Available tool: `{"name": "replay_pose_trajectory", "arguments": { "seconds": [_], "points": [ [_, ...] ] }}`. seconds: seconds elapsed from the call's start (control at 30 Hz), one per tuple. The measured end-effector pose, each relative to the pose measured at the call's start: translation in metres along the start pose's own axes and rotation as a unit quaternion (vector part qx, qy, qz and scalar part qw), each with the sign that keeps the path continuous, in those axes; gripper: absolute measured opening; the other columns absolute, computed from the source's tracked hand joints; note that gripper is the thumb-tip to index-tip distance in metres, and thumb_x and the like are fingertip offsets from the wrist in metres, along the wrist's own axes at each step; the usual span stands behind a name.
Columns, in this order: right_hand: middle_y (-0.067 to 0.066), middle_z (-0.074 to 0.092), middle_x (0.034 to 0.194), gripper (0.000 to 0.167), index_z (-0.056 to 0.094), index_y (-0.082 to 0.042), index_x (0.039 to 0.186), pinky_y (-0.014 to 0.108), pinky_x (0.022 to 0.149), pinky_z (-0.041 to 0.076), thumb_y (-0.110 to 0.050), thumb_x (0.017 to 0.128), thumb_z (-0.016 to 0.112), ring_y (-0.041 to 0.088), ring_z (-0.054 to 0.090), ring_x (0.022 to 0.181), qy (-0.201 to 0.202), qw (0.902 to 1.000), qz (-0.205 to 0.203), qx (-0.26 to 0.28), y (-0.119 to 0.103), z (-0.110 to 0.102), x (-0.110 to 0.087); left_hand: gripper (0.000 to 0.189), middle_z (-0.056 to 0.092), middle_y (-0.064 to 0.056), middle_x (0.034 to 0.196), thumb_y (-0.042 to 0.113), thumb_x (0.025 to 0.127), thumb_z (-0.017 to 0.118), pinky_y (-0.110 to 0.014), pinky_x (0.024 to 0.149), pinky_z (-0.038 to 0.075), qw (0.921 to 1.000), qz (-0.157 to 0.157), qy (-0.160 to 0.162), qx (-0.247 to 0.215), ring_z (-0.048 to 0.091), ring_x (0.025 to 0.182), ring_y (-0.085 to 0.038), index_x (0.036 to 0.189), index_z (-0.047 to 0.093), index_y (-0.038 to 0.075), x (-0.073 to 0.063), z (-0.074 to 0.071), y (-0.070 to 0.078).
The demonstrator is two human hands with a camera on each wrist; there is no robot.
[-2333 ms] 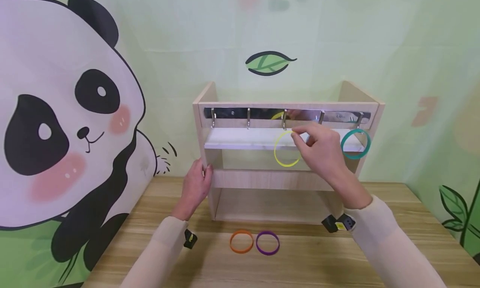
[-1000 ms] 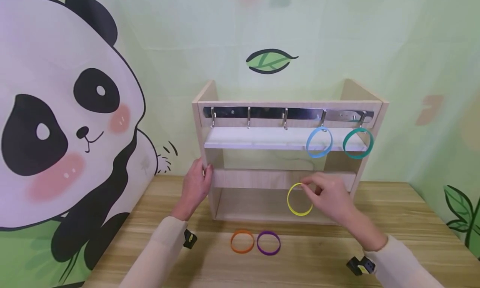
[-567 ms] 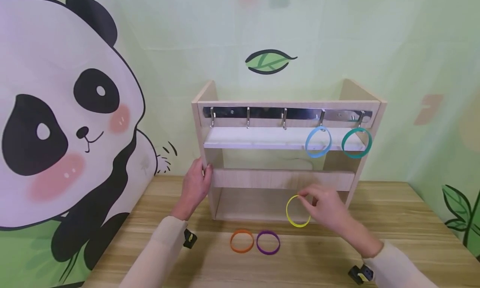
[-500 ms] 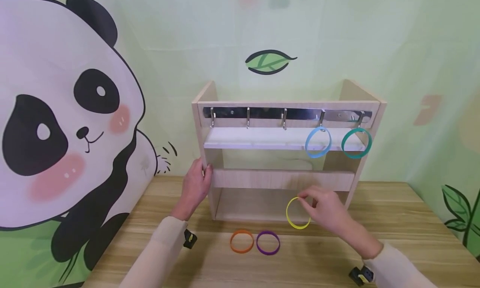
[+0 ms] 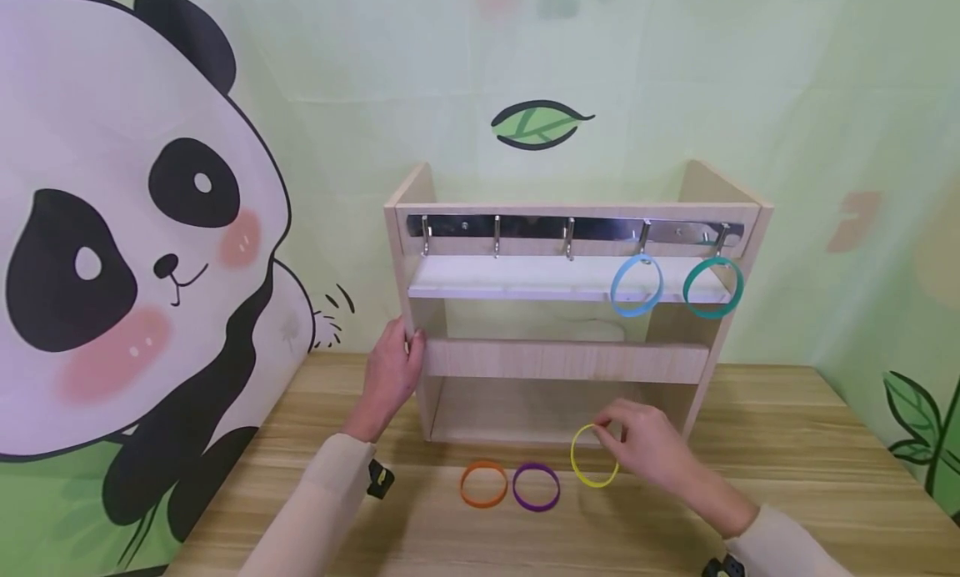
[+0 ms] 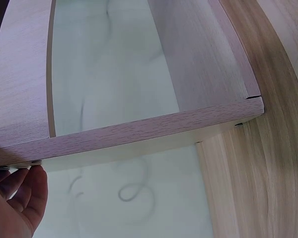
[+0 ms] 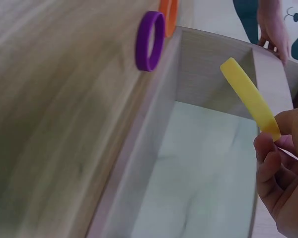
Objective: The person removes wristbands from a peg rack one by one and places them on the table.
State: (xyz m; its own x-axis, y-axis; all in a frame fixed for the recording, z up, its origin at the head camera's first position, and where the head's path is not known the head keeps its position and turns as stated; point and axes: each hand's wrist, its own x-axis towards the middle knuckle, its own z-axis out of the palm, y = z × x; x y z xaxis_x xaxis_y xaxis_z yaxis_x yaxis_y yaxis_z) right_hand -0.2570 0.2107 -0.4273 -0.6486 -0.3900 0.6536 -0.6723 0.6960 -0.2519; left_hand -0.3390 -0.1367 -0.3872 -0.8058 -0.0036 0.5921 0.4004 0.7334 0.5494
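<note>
My right hand (image 5: 648, 444) pinches a yellow silicone wristband (image 5: 595, 484) between thumb and fingers, low in front of the shelf's bottom opening. In the right wrist view the yellow wristband (image 7: 251, 96) slants away from the fingertips. My left hand (image 5: 393, 368) grips the left side panel of a small wooden shelf (image 5: 562, 360), its fingers behind the panel's edge in the left wrist view. A purple wristband (image 5: 536, 509) and an orange wristband (image 5: 483, 505) lie side by side on the table. Light blue (image 5: 636, 313) and teal (image 5: 712, 315) wristbands hang from the two rightmost hooks.
A metal rail (image 5: 525, 226) with several hooks runs across the shelf's upper front; its three left hooks bear nothing. The shelf stands on a wood-grain table (image 5: 765, 444). Behind is a wall cloth with a printed panda (image 5: 97, 127).
My right hand has come down from the hook rail with the yellow wristband, nearly to the table, uncovering the hanging light blue wristband. My left hand keeps its grip on the shelf.
</note>
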Motion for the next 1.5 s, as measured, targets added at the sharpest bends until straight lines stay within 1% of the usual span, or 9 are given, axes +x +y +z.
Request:
{"name": "replay_pose_trajectory", "arguments": {
  "seconds": [0.33,0.53,0.67,0.83,0.93,1.0,1.13,1.33,1.5],
  "points": [
    [-0.002,0.067,0.08,0.01,0.07,-0.009,0.081,0.015,0.05,0.044,-0.002,0.075,0.074,-0.003,0.048,0.056,-0.044,0.9984,0.032,0.014,0.005,0.008,-0.011,0.026,0.056,-0.014,0.101,0.022,0.098,0.044,-0.043,0.072,0.049,1.0,0.005,0.003,0.001,0.057,0.087,-0.027,0.111,0.055,0.002,0.001,0.0,0.001],
    [-0.002,0.067,0.08,0.01,0.071,-0.01,0.082,0.017,0.051,0.044,-0.003,0.075,0.075,-0.001,0.051,0.058,-0.066,0.9972,0.034,0.012,0.006,0.009,-0.018,0.027,0.056,-0.014,0.102,0.022,0.098,0.044,-0.044,0.072,0.049,1.0,0.001,0.0,-0.002,0.057,0.088,-0.027,0.112,0.054,0.002,0.002,-0.001,0.001],
    [-0.004,0.067,0.081,0.012,0.071,-0.013,0.082,0.018,0.054,0.045,-0.004,0.075,0.075,0.004,0.056,0.063,-0.078,0.9966,0.025,0.014,0.008,0.009,-0.023,0.028,0.056,-0.013,0.103,0.024,0.099,0.043,-0.043,0.072,0.05,1.0,-0.005,-0.006,-0.001,0.056,0.088,-0.027,0.114,0.054,0.003,0.001,-0.001,0.001],
    [-0.001,0.067,0.08,0.013,0.07,-0.009,0.083,0.018,0.054,0.047,0.001,0.075,0.073,0.002,0.054,0.063,-0.104,0.9925,0.018,0.062,0.013,0.013,-0.028,0.029,0.056,-0.013,0.104,0.024,0.099,0.043,-0.043,0.072,0.05,1.0,-0.005,-0.008,0.001,0.057,0.088,-0.027,0.116,0.053,0.003,0.002,-0.001,0.001],
    [0.001,0.067,0.079,0.012,0.07,-0.008,0.084,0.018,0.052,0.046,0.001,0.076,0.072,-0.001,0.051,0.06,-0.122,0.9882,0.027,0.089,0.015,0.014,-0.03,0.03,0.055,-0.013,0.105,0.025,0.099,0.042,-0.043,0.072,0.051,0.9999,-0.008,-0.012,0.005,0.057,0.089,-0.027,0.117,0.053,0.003,0.001,-0.001,0.002],
    [0.0,0.067,0.079,0.009,0.07,-0.008,0.083,0.018,0.051,0.045,-0.001,0.078,0.072,-0.001,0.049,0.058,-0.13,0.9863,0.031,0.097,0.017,0.015,-0.032,0.03,0.055,-0.013,0.106,0.025,0.1,0.042,-0.042,0.073,0.051,0.9998,-0.012,-0.015,0.005,0.057,0.089,-0.027,0.117,0.052,0.004,0.001,-0.001,0.002],
    [-0.002,0.067,0.08,0.006,0.07,-0.01,0.082,0.018,0.051,0.044,-0.005,0.079,0.072,-0.003,0.047,0.056,-0.139,0.9846,0.033,0.101,0.021,0.02,-0.036,0.031,0.055,-0.013,0.106,0.026,0.1,0.042,-0.042,0.073,0.051,0.9997,-0.017,-0.017,0.004,0.057,0.09,-0.027,0.118,0.052,0.003,0.0,-0.001,0.002],
    [-0.004,0.067,0.08,0.005,0.07,-0.011,0.082,0.02,0.055,0.046,-0.007,0.08,0.073,-0.003,0.049,0.062,-0.137,0.9858,0.017,0.095,0.028,0.026,-0.04,0.03,0.055,-0.013,0.105,0.025,0.1,0.042,-0.042,0.073,0.051,0.9998,-0.014,-0.015,0.006,0.057,0.088,-0.027,0.117,0.052,0.003,0.0,-0.001,0.001],
    [-0.003,0.068,0.081,0.005,0.071,-0.012,0.083,0.022,0.058,0.047,-0.008,0.081,0.072,-0.001,0.052,0.062,-0.147,0.9832,0.034,0.103,0.032,0.028,-0.04,0.031,0.055,-0.013,0.104,0.026,0.1,0.041,-0.042,0.074,0.051,0.9996,-0.017,-0.019,0.007,0.057,0.09,-0.027,0.118,0.052,0.003,-0.001,0.0,0.001]
  ]
}}
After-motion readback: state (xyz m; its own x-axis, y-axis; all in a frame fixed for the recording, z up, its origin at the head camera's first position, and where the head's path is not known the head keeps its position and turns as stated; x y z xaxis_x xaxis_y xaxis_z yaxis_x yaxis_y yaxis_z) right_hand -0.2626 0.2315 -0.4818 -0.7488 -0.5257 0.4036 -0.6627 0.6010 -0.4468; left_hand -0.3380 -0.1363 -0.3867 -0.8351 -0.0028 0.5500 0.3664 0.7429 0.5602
